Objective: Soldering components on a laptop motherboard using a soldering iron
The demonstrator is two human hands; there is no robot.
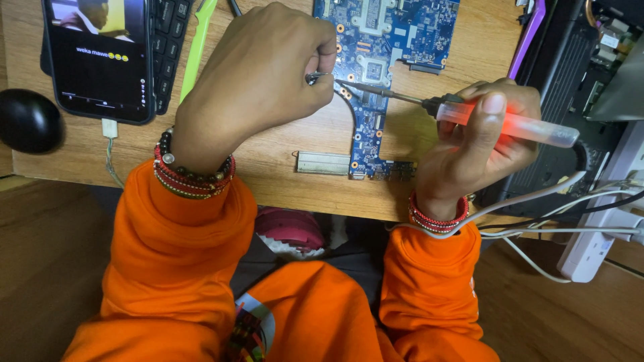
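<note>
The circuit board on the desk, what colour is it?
Blue. The circuit board lies on the wooden desk, clearest in the head view.

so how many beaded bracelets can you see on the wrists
3: two on the left wrist, a dark-bead one above a red band, and one red band on the right wrist. Sleeves may hide more.

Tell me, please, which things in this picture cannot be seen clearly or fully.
All in the head view:
- What the left hand pinches: only a small metal end shows; the fingers hide the rest.
- The spot where the soldering iron tip meets the blue circuit board: too small to tell.
- The board's top: cut off by the upper edge.
- The phone: its top is cut off.
- The right hand covers part of the iron's handle.
</note>
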